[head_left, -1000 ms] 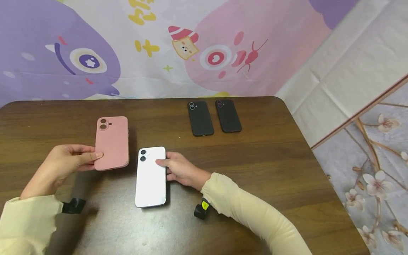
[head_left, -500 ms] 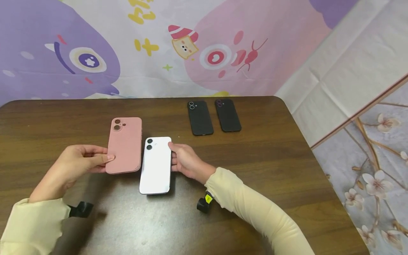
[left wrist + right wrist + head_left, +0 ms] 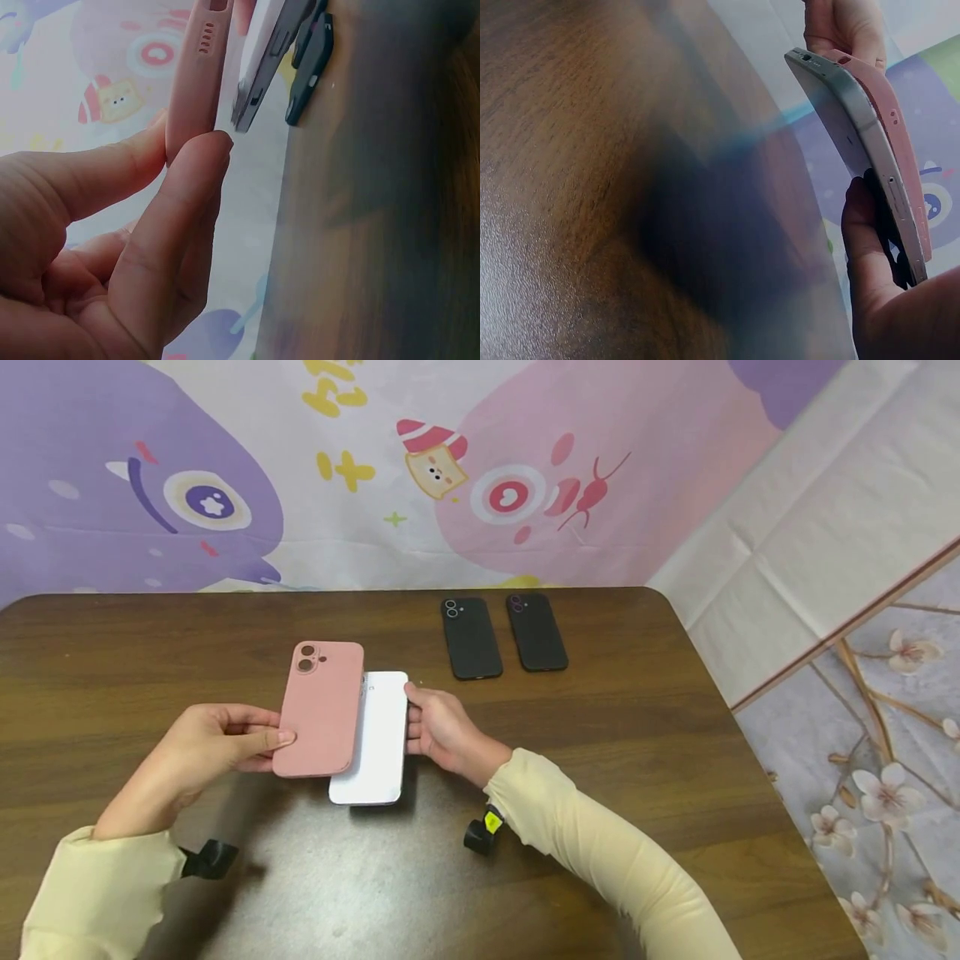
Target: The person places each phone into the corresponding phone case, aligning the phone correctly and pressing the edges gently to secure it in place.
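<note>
pink case (image 3: 318, 708) moved right — now overlapping white phone (image 3: 377, 739), phone lifted, shifted farther back

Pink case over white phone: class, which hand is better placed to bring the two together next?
Probably the left hand: it pinches the case, already overlapping the phone that the right hand steadies.

The person wears pale cream-yellow long sleeves reaching to both wrists, the left hand (image 3: 202, 756) and right hand (image 3: 442, 735) bare, with a small black camera strapped under each wrist, the right one bearing a yellow tab.
</note>
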Tool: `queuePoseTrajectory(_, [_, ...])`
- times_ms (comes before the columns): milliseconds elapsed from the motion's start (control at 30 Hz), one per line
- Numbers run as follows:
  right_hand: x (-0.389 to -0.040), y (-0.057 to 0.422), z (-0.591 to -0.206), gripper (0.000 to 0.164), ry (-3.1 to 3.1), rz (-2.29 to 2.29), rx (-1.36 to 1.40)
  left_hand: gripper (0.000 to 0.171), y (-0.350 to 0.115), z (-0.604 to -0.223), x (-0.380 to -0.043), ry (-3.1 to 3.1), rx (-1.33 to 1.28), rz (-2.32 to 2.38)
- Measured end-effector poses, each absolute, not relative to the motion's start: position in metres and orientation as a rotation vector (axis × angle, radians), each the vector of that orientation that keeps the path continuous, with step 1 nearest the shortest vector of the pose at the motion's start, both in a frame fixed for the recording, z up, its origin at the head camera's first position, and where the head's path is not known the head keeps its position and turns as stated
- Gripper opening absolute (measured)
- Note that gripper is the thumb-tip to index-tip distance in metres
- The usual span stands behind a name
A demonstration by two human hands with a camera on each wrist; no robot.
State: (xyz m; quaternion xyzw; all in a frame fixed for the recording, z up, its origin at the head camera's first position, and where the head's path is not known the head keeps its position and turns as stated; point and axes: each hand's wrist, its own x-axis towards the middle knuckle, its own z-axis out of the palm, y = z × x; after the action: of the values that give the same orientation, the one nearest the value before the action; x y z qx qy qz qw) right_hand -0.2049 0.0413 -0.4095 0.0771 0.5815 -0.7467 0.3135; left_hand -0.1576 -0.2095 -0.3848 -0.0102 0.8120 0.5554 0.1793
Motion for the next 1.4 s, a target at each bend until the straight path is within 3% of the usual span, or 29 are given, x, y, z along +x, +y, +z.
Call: queuePoseTrajectory(1400, [-0.210, 0.042, -0.402, 0.046, 1.476, -1.996, 0.231, 0.045, -0.187, -0.383, -0.157, 2.199, 0.002, 1.599])
